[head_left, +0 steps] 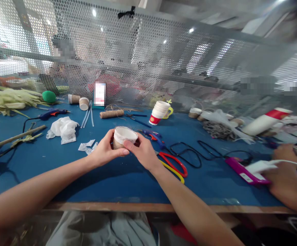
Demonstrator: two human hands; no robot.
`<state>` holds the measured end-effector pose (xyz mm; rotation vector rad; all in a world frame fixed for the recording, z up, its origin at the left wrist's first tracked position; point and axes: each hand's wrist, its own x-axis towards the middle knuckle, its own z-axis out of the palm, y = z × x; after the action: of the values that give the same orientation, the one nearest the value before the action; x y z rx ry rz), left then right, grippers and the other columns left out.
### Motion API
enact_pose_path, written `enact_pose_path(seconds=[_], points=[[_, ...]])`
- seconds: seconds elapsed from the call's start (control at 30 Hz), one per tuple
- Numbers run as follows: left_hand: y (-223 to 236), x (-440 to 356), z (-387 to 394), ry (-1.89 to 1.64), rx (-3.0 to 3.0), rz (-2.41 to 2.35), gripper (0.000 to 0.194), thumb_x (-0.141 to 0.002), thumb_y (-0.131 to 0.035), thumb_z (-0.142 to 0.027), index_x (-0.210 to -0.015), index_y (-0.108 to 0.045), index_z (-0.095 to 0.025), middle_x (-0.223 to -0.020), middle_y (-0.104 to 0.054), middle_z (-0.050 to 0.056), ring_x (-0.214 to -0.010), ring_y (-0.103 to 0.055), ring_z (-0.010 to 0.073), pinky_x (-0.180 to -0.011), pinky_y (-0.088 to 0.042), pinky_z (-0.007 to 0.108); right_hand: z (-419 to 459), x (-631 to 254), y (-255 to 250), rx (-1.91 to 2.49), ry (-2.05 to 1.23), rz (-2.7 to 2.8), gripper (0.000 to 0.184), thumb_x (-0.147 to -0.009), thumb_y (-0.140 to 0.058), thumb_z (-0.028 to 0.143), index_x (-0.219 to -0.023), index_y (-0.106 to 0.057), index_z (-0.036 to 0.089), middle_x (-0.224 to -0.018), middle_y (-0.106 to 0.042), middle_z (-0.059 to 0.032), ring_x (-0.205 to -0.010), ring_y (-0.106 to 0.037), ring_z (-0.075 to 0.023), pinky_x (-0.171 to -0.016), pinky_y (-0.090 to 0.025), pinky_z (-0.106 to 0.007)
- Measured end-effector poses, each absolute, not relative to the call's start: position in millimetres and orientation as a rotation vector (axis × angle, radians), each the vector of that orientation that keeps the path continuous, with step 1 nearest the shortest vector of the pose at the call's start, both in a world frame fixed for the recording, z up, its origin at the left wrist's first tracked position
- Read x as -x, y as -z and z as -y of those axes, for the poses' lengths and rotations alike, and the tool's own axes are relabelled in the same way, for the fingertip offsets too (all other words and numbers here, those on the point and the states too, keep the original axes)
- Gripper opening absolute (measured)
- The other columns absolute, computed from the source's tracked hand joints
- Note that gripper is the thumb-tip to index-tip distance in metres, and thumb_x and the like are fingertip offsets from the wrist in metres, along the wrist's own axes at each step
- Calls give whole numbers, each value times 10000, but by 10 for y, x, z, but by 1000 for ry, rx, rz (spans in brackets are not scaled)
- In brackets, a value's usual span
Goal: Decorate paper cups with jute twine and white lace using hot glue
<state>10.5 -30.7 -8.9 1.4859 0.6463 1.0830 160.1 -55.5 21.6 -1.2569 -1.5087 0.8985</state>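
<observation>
Between both hands, just above the blue table, is a small cup [125, 134] with a white upper band and a brown, twine-like lower part. My left hand [107, 147] is closed round its left side, thumb across the front. From the right, my right hand [142, 150] grips it, with the thumb pressed on the front of the white band. The cup's far side and underside are hidden. Right behind my right hand lies a blue glue gun [154, 136]. Scissors with red and yellow handles [175, 164] lie beside my right wrist.
White crumpled cloth [63, 130], a twine roll [112, 113] and stacked paper cups [160, 112] stand around the work area. Another glue gun [52, 114] lies left. On the right are a purple power strip [248, 172], black cables and another person's arm [289, 177]. Perforated metal screen [151, 61] behind.
</observation>
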Motion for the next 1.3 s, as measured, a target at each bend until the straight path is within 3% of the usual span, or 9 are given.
enact_pose_path(seconds=[0.17,0.43,0.6,0.8,0.87,0.97,1.03,1.2,1.3], points=[[65,-70,295,-1102,-1526,-633,560,-707,-635,-504,-1103,-479,-140,-1080,-587,104,-1008,-537,234,-855,-430,327,524,-1634,-175,1180,-882,1553,404,-663,-683,416,-969,-593,168,-971,-667,-83,-872,-611,-210,-760,-489,-344],[23,-65,305,-1067,-1593,-696,500,-747,-577,-524,-1060,-533,-136,-988,-621,76,-935,-553,211,-819,-434,311,495,-1689,-127,1137,-896,1613,628,-627,-625,636,-1006,-574,138,-975,-658,-119,-872,-610,-225,-756,-487,-340],[-12,-62,320,-1096,-1584,-749,519,-731,-592,-518,-1058,-510,-123,-983,-607,84,-896,-545,201,-780,-438,306,452,-1771,-162,1057,-818,1631,647,-677,-519,694,-1015,-588,147,-980,-650,-111,-909,-608,-209,-764,-497,-322],[8,-25,255,-1083,-1537,-724,447,-721,-616,-477,-987,-482,-143,-934,-590,59,-873,-538,185,-755,-440,297,132,-2319,-345,1614,-320,1415,316,-869,-426,401,-943,-587,139,-699,-647,-49,-583,-593,-132,-581,-502,-271],[14,-12,239,-1063,-1548,-681,457,-725,-615,-467,-1017,-464,-149,-950,-585,61,-881,-540,185,-749,-446,294,12,-2518,-369,1739,-300,1432,220,-867,-434,267,-931,-599,138,-734,-663,-61,-649,-620,-146,-638,-500,-278],[6,7,239,-1058,-1590,-617,504,-712,-637,-445,-1078,-437,-162,-1005,-579,73,-922,-543,200,-763,-452,301,-109,-2705,-304,1985,-333,1472,65,-702,-636,107,-762,-636,132,-776,-675,-104,-812,-637,-219,-751,-471,-308],[-7,21,246,-1067,-1616,-601,526,-712,-639,-443,-1108,-427,-168,-1031,-574,77,-943,-541,210,-777,-450,307,-151,-2756,-220,2133,-382,1484,67,-667,-692,100,-702,-638,121,-812,-670,-127,-853,-633,-243,-776,-463,-326],[-30,52,248,-1081,-1642,-613,566,-726,-605,-492,-1147,-444,-148,-1092,-557,97,-1009,-504,238,-852,-415,331,-193,-2788,-87,2288,-483,1451,236,-880,-521,295,-1077,-570,173,-1095,-586,-66,-927,-591,-168,-781,-496,-352],[-24,66,239,-1061,-1636,-618,570,-733,-589,-510,-1153,-461,-146,-1095,-560,101,-1018,-498,252,-878,-398,351,-170,-2781,-97,2261,-527,1404,165,-823,-597,231,-951,-609,128,-931,-632,-77,-792,-616,-162,-683,-507,-310]])
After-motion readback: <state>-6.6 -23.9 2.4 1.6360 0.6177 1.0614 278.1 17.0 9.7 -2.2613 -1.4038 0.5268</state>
